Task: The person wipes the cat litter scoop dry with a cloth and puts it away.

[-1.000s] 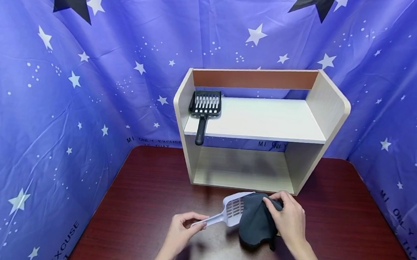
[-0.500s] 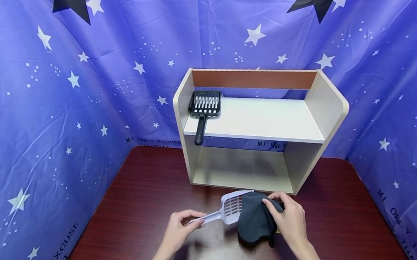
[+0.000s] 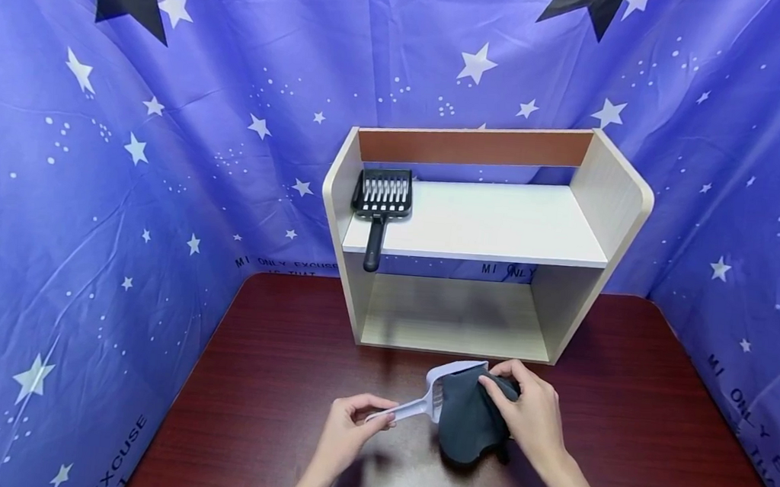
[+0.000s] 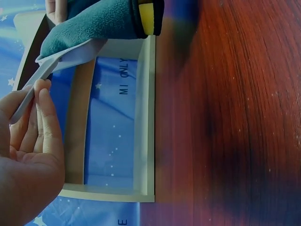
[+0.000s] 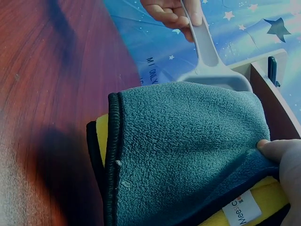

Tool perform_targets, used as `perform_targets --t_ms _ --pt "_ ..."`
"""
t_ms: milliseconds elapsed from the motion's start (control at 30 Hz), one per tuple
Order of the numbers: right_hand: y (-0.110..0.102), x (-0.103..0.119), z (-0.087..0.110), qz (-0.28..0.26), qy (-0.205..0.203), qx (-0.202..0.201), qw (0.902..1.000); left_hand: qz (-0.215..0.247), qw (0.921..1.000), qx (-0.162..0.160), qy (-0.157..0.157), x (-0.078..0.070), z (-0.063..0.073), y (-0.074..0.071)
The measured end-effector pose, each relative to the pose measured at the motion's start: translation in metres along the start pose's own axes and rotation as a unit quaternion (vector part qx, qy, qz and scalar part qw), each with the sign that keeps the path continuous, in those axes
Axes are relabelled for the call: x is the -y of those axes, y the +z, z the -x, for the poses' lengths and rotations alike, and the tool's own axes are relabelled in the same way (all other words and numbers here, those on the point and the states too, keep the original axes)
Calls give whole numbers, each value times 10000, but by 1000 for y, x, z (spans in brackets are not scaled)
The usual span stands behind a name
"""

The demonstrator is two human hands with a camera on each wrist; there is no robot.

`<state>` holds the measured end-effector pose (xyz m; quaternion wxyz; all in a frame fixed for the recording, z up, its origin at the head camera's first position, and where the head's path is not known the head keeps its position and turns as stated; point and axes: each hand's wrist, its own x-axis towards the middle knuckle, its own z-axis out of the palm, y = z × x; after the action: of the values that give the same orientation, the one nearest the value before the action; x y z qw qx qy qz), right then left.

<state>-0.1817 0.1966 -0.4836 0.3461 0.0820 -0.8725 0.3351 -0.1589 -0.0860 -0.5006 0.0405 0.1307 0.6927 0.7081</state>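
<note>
My left hand point(image 3: 345, 433) pinches the handle end of a pale grey-lavender slotted litter scoop point(image 3: 411, 409) between thumb and fingers. The scoop is held above the table, its head pointing right. A dark grey-green cleaning cloth point(image 3: 472, 418) is draped over the head, hiding most of the slots. My right hand point(image 3: 536, 414) grips the cloth at its upper right, with the thumb on top. In the right wrist view, the folded cloth point(image 5: 188, 141) shows a fuzzy face, black stitched edging, a yellow underside and a white label point(image 5: 242, 209).
A two-tier wooden shelf unit point(image 3: 623, 208) stands at the back of the dark red-brown table point(image 3: 270, 372). A black slotted scoop point(image 3: 375, 244) lies at the left of its upper board, handle jutting over the front edge. Blue star-printed curtains point(image 3: 235, 109) surround the table.
The right hand and cloth have shifted slightly left, while the scoop has moved slightly right. More of the slotted head is covered now. Both hands keep their grip.
</note>
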Motion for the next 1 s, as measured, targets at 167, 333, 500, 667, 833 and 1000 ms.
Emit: perform_targets --t_ms 167,333,500,667,833,1000 --pt "3 3 1 -37 -8 45 10000 -53 10000 22 16 0 -1 2" --pt "5 5 1 -120 -93 29 9999 -66 10000 21 -14 -1 -2 4" --pt "8 7 2 -122 -185 48 9997 -75 10000 -15 -26 -2 -2 6" --pt "10 7 3 5 -209 27 9998 -66 9999 20 134 -2 -1 9" --pt "11 7 4 -21 -251 -107 9996 -64 9992 47 403 0 0 13" --pt "13 5 3 70 -195 -256 9995 -215 9971 -9 736 1 1 18"
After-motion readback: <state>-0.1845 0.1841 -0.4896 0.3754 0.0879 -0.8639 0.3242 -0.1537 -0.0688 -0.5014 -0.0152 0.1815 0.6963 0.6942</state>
